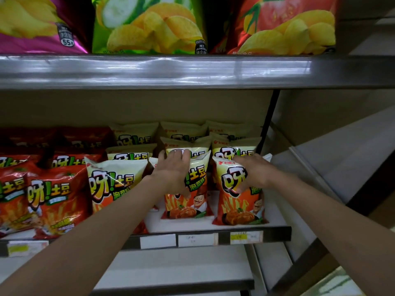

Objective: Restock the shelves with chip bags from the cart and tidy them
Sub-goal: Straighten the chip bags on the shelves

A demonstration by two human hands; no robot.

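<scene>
Cream-and-orange chip bags stand in rows on the middle shelf (209,228). My left hand (173,169) lies flat with straight fingers against the front middle bag (192,201), fingertips over its top edge. My right hand (252,169) grips the top of the front right bag (239,208), thumb on its face and fingers behind it. Another front bag of the same kind (111,184) stands upright to the left of my left forearm. More rows of the same bags stand behind.
Red chip bags (55,193) fill the shelf's left part. The upper shelf (192,71) carries large pink, green and red chip bags. Price labels (196,239) line the shelf's front rail. A black upright (267,122) bounds the right side. Lower shelves show below.
</scene>
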